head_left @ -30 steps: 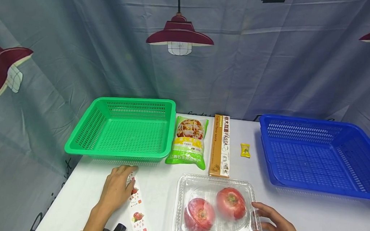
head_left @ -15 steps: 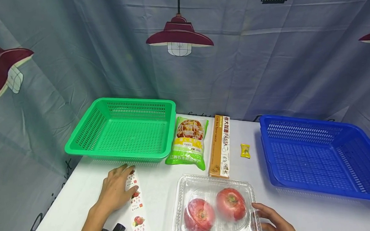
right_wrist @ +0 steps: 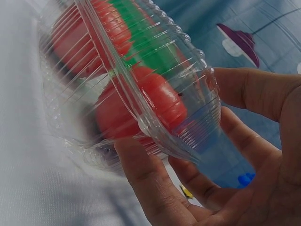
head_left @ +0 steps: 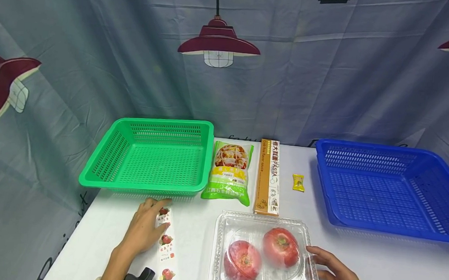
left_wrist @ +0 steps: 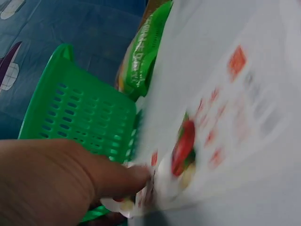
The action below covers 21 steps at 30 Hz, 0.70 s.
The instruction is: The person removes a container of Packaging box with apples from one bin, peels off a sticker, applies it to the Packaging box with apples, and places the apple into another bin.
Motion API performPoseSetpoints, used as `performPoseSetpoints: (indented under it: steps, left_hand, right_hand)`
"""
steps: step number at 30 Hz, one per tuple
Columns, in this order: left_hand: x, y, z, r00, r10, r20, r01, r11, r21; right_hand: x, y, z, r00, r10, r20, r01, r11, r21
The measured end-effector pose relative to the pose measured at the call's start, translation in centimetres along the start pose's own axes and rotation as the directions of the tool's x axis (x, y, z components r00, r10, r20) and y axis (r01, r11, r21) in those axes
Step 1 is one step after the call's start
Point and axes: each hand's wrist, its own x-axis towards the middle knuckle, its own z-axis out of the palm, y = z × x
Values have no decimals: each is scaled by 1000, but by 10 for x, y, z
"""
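My left hand (head_left: 142, 229) is at the near side of the green basket. It pinches the far end of a long white paper strip (head_left: 166, 255) printed with red fruit and red characters. In the left wrist view the thumb lies over the strip and the fingers are mostly hidden. A clear plastic clamshell box (head_left: 219, 249) sits closed on the table, with two round red fruits (head_left: 242, 262) inside. My right hand (head_left: 342, 279) grips its right edge. In the right wrist view, thumb and fingers lie on both sides of the clear wall.
A green basket (head_left: 149, 186) stands at back left, a blue basket (head_left: 384, 227) at back right. Between them lie a green food bag (head_left: 227, 175), an orange-and-white pasta box (head_left: 268, 178) and a small yellow packet (head_left: 298, 182). A grey curtain (head_left: 291, 101) hangs behind.
The left hand has shifted slightly to the right, and the strip has swung straighter, its printed pictures sliding toward the near edge. The right hand and the clamshell box stay put.
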Motion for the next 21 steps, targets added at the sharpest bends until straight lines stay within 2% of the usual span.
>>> performPoseSetpoints:
  steps: [5, 13, 17, 21]
  left_hand:
    - [3, -1, 6, 998, 3, -56, -8, 996, -91]
    - [3, 1, 2, 999, 6, -34, -11, 987, -160]
    - [2, 8, -3, 999, 16, -31, -23, 976, -215]
    - [4, 18, -10, 998, 49, -49, -61, 959, -275]
  right_hand:
    - [0, -1, 0, 1000, -11, 1, 11, 1000, -2]
    - [0, -2, 1, 1000, -7, 1, 7, 1000, -10]
    - [0, -2, 1, 1000, -10, -6, 10, 1000, -29]
    - [1, -4, 2, 1000, -12, -10, 12, 998, -55]
